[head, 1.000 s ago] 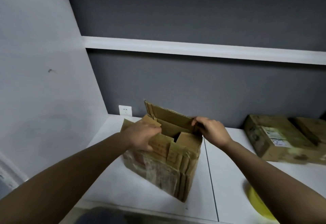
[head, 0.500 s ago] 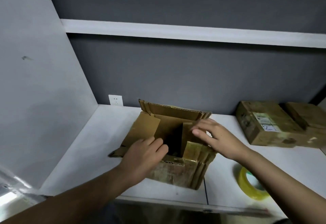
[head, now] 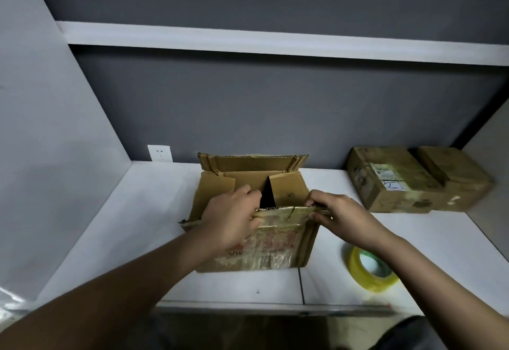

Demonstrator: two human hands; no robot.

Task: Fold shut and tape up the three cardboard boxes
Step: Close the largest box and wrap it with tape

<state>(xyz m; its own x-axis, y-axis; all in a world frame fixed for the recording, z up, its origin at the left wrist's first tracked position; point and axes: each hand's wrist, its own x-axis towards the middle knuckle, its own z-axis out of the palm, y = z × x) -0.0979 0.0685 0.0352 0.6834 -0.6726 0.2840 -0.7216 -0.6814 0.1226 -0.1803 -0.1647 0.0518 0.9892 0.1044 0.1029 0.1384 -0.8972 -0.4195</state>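
Fingers point(head: 249, 194) of left hand point(head: 232, 218) curled over near flap point(head: 283, 211) of open box point(head: 256, 239) at mid-table point(head: 137, 239), right hand point(head: 340, 214) pinching same flap's right end. Could let side flaps point(head: 287, 189) spring back up, being unpinned. Might also buckle along old tape, though surface blurred; tape roll point(head: 369, 272) just right, two sealed-looking boxes point(head: 413, 181) behind.

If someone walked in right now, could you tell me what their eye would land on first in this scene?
Probably the open cardboard box at the centre of the white table, with the left hand and right hand gripping its near flap. Next, the yellow tape roll lying at front right, partly behind the right forearm. Two closed boxes sit by the back wall at right.
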